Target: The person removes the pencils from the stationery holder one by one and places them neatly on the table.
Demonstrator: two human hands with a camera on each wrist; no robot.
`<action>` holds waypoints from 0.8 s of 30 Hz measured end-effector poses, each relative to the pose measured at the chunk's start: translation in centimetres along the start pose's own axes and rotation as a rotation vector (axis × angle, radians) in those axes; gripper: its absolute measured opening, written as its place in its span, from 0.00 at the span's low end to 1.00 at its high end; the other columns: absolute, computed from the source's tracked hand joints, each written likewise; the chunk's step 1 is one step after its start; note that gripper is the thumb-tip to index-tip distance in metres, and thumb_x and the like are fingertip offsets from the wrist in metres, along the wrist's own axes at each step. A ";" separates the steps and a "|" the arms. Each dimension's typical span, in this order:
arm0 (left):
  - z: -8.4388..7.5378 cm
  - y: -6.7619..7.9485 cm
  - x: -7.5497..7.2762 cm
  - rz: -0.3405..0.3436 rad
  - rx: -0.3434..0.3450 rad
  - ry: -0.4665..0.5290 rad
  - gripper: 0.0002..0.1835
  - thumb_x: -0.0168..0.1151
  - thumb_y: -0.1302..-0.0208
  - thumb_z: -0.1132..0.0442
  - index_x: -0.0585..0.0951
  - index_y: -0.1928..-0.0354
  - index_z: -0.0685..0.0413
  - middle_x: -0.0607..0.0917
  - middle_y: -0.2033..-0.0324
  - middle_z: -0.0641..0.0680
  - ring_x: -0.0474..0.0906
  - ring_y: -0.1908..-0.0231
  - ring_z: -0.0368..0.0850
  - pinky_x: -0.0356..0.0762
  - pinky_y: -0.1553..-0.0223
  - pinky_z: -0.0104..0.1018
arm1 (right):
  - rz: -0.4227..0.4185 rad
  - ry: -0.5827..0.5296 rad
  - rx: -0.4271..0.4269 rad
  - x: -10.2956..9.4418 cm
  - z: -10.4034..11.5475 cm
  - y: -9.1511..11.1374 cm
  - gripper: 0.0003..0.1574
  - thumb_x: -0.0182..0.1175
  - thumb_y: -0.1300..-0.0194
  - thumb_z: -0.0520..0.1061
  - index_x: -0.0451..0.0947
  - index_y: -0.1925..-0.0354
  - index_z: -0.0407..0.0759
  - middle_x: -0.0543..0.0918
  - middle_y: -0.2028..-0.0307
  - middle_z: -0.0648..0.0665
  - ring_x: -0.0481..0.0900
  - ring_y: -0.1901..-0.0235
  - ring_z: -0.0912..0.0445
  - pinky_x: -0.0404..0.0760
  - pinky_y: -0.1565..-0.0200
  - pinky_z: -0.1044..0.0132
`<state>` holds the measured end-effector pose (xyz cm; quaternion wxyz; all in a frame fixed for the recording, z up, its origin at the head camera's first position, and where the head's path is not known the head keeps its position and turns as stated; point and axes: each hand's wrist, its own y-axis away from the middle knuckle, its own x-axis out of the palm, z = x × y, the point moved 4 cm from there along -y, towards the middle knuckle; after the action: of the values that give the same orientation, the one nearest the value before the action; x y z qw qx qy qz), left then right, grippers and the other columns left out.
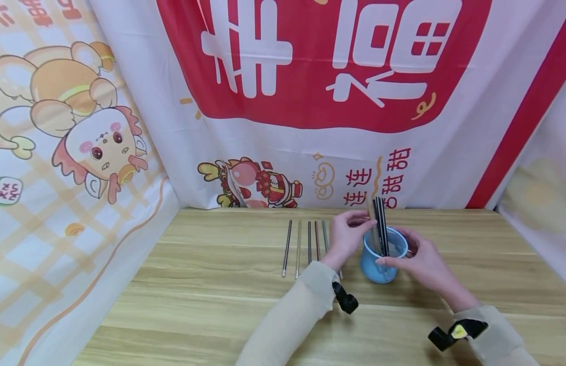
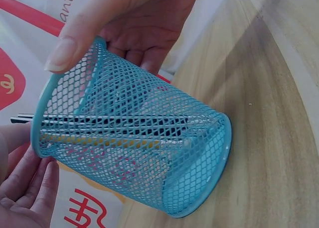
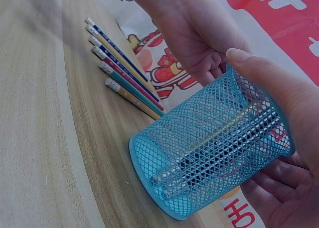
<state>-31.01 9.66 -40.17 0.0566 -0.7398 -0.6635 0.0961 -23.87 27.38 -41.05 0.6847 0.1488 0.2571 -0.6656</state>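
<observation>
A light blue mesh pencil cup (image 1: 378, 272) stands upright on the table, holding several dark pencils (image 1: 381, 223) and a yellow one (image 2: 104, 140), eraser ends down. My left hand (image 1: 348, 235) is at the cup's left rim, its thumb and fingers pinching the yellowish pencil at its upper part. From the other side my right hand (image 1: 422, 259) grips the cup, the thumb (image 3: 264, 71) over the rim and the fingers around the outer wall. Left of the cup, several pencils (image 3: 127, 71) lie side by side in a row, partly hidden by my left hand and forearm.
The wood-grain table (image 1: 210, 284) meets a white and red printed cloth (image 1: 319, 112) right behind the cup. Another printed cloth (image 1: 72, 213) hangs along the left side. Each wrist carries a black camera mount (image 1: 344, 299).
</observation>
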 end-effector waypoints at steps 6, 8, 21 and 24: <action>-0.6 -0.1 -0.5 -0.022 0.020 0.045 0.12 0.77 0.41 0.60 0.88 0.56 0.45 0.88 0.66 0.38 0.84 0.62 0.33 0.84 0.58 0.30 | -0.007 0.007 -0.005 0.0 0.0 0.0 0.58 0.77 0.43 0.62 0.63 0.27 0.38 0.75 0.37 0.33 0.76 0.41 0.39 0.79 0.42 0.53; -0.9 -0.1 -0.7 -0.032 0.037 0.051 0.12 0.77 0.42 0.60 0.88 0.56 0.46 0.88 0.66 0.38 0.85 0.62 0.34 0.83 0.58 0.30 | -0.009 0.008 -0.008 0.0 0.0 -0.1 0.57 0.77 0.43 0.61 0.63 0.27 0.39 0.75 0.37 0.34 0.76 0.41 0.39 0.79 0.43 0.60; -2.2 -0.2 -1.6 -0.068 0.054 0.191 0.13 0.76 0.43 0.66 0.86 0.55 0.55 0.88 0.65 0.45 0.86 0.63 0.41 0.86 0.58 0.33 | -0.005 0.012 -0.003 0.0 0.1 0.0 0.58 0.76 0.42 0.61 0.62 0.26 0.38 0.74 0.36 0.33 0.76 0.41 0.39 0.78 0.41 0.48; -2.7 -0.2 -2.0 -0.079 0.053 0.251 0.14 0.76 0.43 0.68 0.86 0.55 0.58 0.89 0.64 0.50 0.86 0.63 0.44 0.86 0.59 0.35 | -0.004 0.006 0.000 0.0 0.1 0.0 0.58 0.76 0.42 0.62 0.62 0.26 0.38 0.74 0.36 0.33 0.75 0.41 0.39 0.77 0.40 0.45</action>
<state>-30.80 7.85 -37.36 0.1625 -0.7176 -0.6770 0.0179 -23.84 27.33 -40.97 0.6827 0.1502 0.2595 -0.6664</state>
